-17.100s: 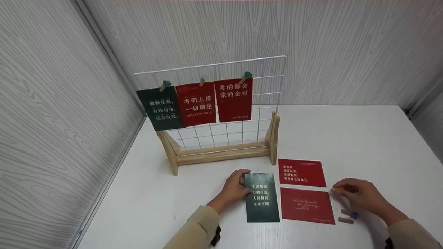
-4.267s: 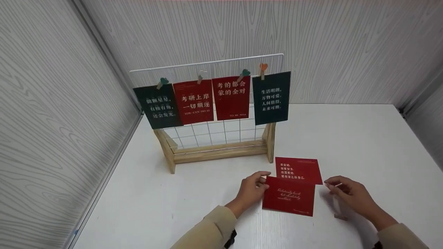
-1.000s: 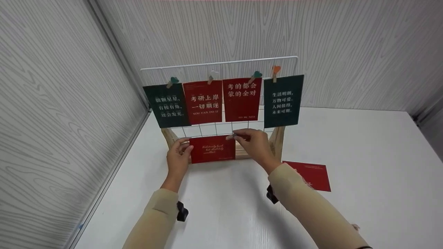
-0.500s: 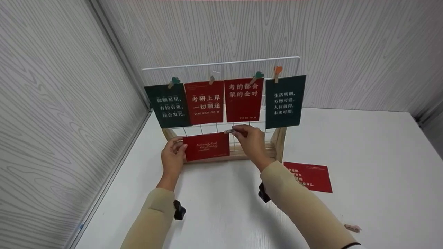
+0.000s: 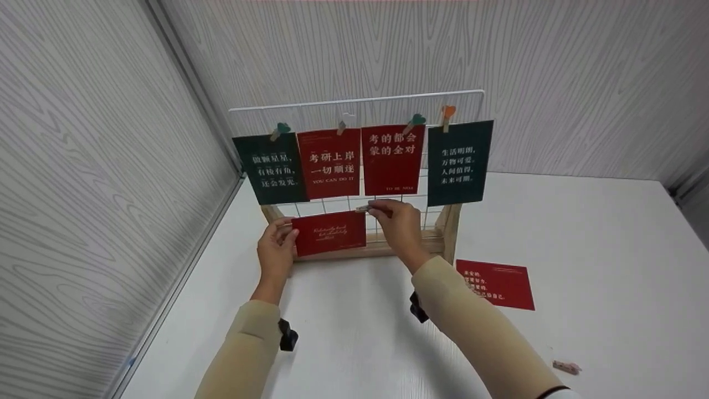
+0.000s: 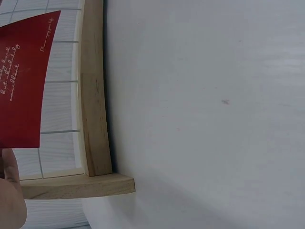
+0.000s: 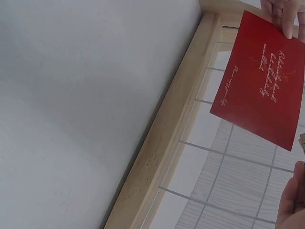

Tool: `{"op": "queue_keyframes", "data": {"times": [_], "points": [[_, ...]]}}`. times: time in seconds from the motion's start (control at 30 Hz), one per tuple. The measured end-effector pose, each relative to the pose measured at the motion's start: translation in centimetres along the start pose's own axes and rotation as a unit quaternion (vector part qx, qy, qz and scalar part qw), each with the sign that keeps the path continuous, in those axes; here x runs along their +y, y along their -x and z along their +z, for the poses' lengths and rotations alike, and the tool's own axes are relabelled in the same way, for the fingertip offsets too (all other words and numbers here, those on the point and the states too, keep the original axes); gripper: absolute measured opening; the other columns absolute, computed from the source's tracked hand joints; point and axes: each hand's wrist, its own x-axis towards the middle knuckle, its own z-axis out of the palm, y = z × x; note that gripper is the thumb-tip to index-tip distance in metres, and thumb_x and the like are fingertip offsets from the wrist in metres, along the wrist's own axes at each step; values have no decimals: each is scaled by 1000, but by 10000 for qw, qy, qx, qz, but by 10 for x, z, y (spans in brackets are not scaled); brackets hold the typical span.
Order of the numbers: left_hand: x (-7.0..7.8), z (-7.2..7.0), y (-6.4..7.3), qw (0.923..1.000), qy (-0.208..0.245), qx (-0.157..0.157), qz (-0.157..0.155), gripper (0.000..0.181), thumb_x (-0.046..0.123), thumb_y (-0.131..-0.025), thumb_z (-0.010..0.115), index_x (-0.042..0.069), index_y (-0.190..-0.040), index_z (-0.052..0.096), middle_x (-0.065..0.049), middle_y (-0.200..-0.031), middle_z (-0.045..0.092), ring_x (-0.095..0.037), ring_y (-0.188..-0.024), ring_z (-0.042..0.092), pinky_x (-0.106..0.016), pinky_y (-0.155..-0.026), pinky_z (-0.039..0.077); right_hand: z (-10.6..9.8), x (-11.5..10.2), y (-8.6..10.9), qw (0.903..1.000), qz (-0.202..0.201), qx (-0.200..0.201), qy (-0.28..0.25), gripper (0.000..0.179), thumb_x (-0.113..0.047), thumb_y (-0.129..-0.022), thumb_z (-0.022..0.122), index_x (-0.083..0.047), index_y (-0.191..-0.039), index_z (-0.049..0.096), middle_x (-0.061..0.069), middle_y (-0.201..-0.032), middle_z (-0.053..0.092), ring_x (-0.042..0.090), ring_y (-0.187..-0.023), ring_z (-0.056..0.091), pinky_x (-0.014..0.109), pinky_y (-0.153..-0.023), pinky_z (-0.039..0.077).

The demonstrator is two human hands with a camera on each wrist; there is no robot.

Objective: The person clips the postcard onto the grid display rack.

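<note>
My left hand [image 5: 275, 252] pinches the left edge of a red card [image 5: 329, 234] with white script. The card is held sideways, slightly tilted, in front of the lower part of a white wire grid [image 5: 354, 101]. Between thumb and fingers of my right hand [image 5: 403, 226] is a small wooden clothespin [image 5: 363, 209], at the card's top right corner. In the right wrist view the clothespin [image 7: 302, 139] appears just apart from the card [image 7: 267, 81]. Only part of the left hand [image 6: 10, 195] shows in the left wrist view.
Several cards hang along the grid, including a green card [image 5: 460, 163] under an orange heart clothespin [image 5: 447, 117]. The grid stands in a wooden base [image 5: 432, 244]. Another red card [image 5: 515, 285] and a clothespin [image 5: 566, 367] lie on the white table [image 5: 581, 238] at right.
Since the oldest frame, the green card has gone from table to grid, and the script card has been lifted to the grid. Over the last second that card rose slightly and shifted left.
</note>
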Motion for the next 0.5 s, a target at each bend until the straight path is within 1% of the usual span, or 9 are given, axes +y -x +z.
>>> {"op": "queue_keyframes", "data": {"times": [0.13, 0.2, 0.27, 0.37, 0.5], "points": [[-1, 1, -1, 10000, -3, 38, 15, 29, 1, -91, 61, 6, -120, 57, -11, -108, 66, -19, -95, 60, -20, -68, 52, 6, -6, -1, 9998, -128, 62, 140, 16, -7, -89, 67, -6, -103, 74, 2, -97, 71, 10, -87, 65, 25, -76, 52], [-1, 2, -1, 10000, 12, 57, -6, 29, 1, -92, 61, 7, -120, 57, -11, -108, 66, -19, -92, 59, -19, -65, 51, 8, -9, -1, 9997, -93, 69, 194, 16, -7, -89, 67, -6, -103, 74, 2, -97, 71, 10, -88, 65, 25, -76, 52], [0, 2, -1, 10000, 1, 95, 1, 29, 1, -92, 61, 7, -120, 57, -11, -108, 66, -19, -92, 59, -19, -65, 51, 9, -11, -1, 9997, -13, 62, 252, 16, -6, -89, 67, -7, -103, 74, 2, -96, 71, 10, -88, 65, 26, -77, 52], [0, 4, 0, 9998, -19, 187, 56, 29, 0, -91, 60, 7, -119, 58, -11, -108, 66, -20, -93, 60, -22, -68, 51, 11, -12, -2, 9994, 96, 21, 321, 17, -6, -89, 66, -7, -104, 73, 1, -97, 71, 11, -89, 64, 26, -79, 52], [-1, 6, 0, 9993, -77, 337, 103, 28, -3, -91, 60, 5, -117, 58, -14, -108, 66, -21, -100, 60, -29, -85, 51, 14, -12, -3, 9986, 177, -61, 489, 17, -7, -89, 66, -8, -105, 73, 1, -97, 71, 11, -92, 65, 27, -81, 51]]}}
